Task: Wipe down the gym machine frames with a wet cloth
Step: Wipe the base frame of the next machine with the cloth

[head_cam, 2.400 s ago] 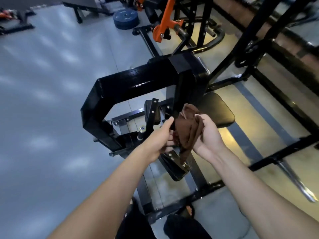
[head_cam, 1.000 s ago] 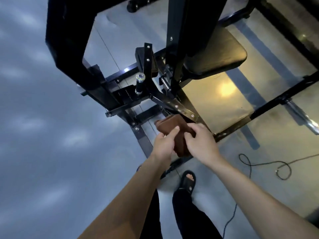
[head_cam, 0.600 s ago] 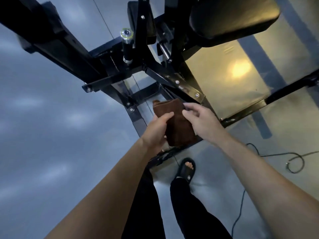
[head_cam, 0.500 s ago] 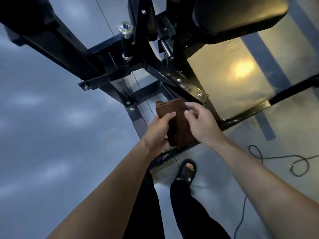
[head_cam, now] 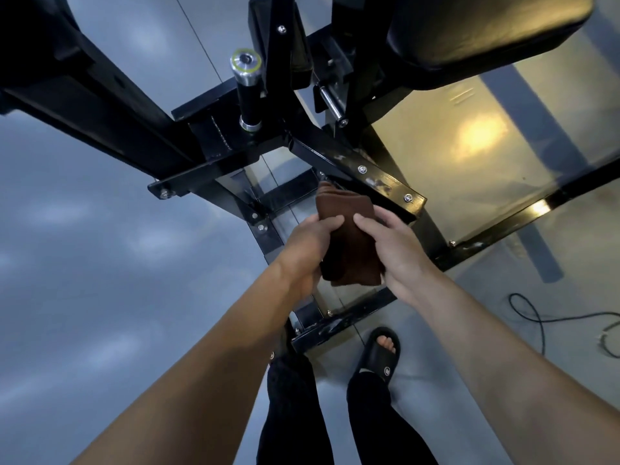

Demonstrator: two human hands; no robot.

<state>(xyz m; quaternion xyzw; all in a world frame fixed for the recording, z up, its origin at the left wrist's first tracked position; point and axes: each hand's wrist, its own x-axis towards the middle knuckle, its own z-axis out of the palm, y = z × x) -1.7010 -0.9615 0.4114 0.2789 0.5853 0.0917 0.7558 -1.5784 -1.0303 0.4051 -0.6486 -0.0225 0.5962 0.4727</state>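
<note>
Both hands hold a folded brown cloth over the machine's lower frame.

At the centre of the frame, the left hand (head_cam: 310,245) and the right hand (head_cam: 396,250) each have their grip curled round the brown cloth (head_cam: 349,236), thumbs on top. The cloth's upper end sits just below a black bolted bar (head_cam: 362,171) of the machine frame; whether it touches cannot be told. A padded seat (head_cam: 469,31) fills the upper right, a chrome-capped post (head_cam: 246,85) stands upper centre, and a black sandal (head_cam: 380,355) rests on the floor at the lower centre.
</note>
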